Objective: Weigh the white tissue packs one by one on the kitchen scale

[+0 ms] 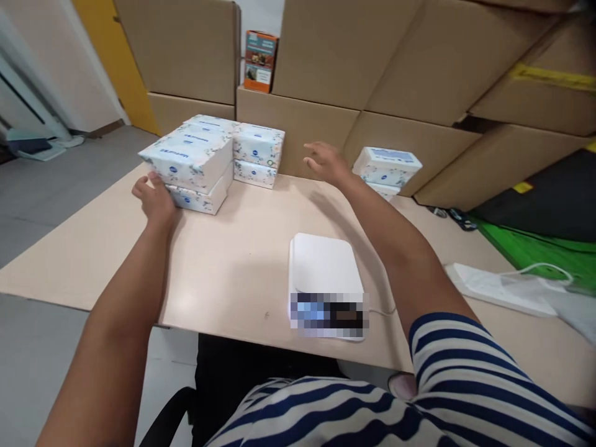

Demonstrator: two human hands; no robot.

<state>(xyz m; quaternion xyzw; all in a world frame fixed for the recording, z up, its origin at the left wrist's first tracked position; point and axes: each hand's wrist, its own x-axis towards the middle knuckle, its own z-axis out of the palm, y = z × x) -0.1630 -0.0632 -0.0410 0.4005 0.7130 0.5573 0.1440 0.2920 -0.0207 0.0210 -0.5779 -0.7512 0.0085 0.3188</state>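
Observation:
Packs of tissues [190, 152], white with a floral print and blue lettering, are stacked two high at the table's back left. My left hand [156, 197] is against the near left corner of this stack, its fingers partly bent and apart, not closed round a pack. More stacked tissue packs [257, 152] stand just right of it, touching or nearly so. My right hand [328, 162] is over the back of the table with fingers stretched out and nothing in them. Behind my right forearm is another small stack of tissue packs [387, 166], its lower part hidden.
A white flat device [326, 261] with a blurred-out front panel and a cable lies near the front edge of the table [242, 267]. A white power strip [503, 288] is at right. Cardboard boxes [321, 56] form a wall behind, with an orange box [259, 61] among them.

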